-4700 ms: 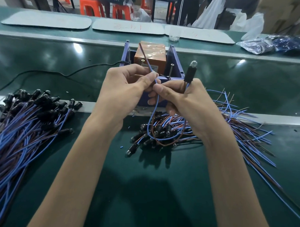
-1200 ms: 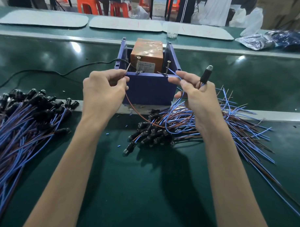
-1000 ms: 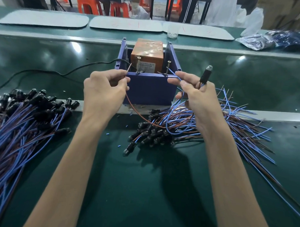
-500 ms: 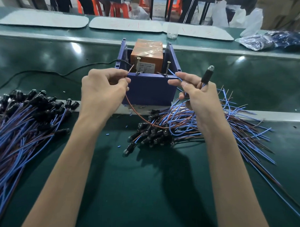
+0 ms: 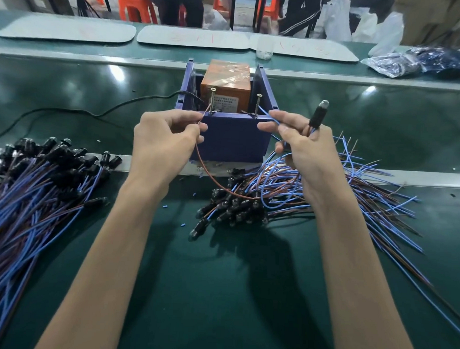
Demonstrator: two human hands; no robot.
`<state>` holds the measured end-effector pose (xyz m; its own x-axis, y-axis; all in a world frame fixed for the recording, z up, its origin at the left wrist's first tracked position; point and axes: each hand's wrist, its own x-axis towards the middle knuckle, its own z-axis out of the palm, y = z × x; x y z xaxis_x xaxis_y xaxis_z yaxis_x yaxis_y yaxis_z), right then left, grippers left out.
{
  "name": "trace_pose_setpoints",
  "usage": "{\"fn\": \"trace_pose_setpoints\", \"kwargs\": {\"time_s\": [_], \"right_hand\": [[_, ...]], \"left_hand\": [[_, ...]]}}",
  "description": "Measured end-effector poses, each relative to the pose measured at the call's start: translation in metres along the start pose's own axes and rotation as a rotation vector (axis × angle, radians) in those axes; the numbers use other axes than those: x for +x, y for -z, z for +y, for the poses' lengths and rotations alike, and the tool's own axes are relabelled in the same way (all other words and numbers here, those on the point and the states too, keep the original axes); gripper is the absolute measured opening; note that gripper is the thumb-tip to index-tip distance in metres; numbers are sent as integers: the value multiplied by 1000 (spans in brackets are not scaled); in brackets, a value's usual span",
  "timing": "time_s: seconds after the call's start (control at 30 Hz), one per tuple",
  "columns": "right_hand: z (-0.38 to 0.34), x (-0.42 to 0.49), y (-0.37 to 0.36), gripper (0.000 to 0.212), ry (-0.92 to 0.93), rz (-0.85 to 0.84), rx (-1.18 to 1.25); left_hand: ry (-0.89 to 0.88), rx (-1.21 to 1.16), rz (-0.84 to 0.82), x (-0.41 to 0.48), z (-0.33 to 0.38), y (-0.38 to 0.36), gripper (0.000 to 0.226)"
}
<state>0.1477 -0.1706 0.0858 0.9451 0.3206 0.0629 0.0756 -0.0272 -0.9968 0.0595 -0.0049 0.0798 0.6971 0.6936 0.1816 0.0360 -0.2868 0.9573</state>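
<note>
My left hand (image 5: 165,138) pinches a brown wire (image 5: 205,173) and holds its tip against the left screw (image 5: 212,100) of a blue box (image 5: 232,140). My right hand (image 5: 303,145) pinches a blue wire (image 5: 267,115) with its end at the right screw (image 5: 258,104). The same hand also holds a black lamp holder (image 5: 317,116) with a clear bulb upright above its knuckles. An orange block (image 5: 227,80) sits inside the box behind the screws.
A heap of wired lamp holders (image 5: 238,206) lies below my right hand, its blue and brown leads fanning right. A larger heap (image 5: 41,178) covers the left of the green belt (image 5: 219,291). A black cable (image 5: 95,113) runs left from the box. Bags (image 5: 410,63) lie far right.
Since the oldest frame my hands have parted, carrying the two wire ends to the box's screws. Over the last second both hands and wires have hardly moved.
</note>
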Motion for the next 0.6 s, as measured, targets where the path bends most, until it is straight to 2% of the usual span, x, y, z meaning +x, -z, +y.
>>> {"fn": "trace_pose_setpoints", "kwargs": {"time_s": [0.6], "right_hand": [[0,2,0,28,6,-13,-6]], "left_hand": [[-3,-14,-44,0,5,3,26]]}}
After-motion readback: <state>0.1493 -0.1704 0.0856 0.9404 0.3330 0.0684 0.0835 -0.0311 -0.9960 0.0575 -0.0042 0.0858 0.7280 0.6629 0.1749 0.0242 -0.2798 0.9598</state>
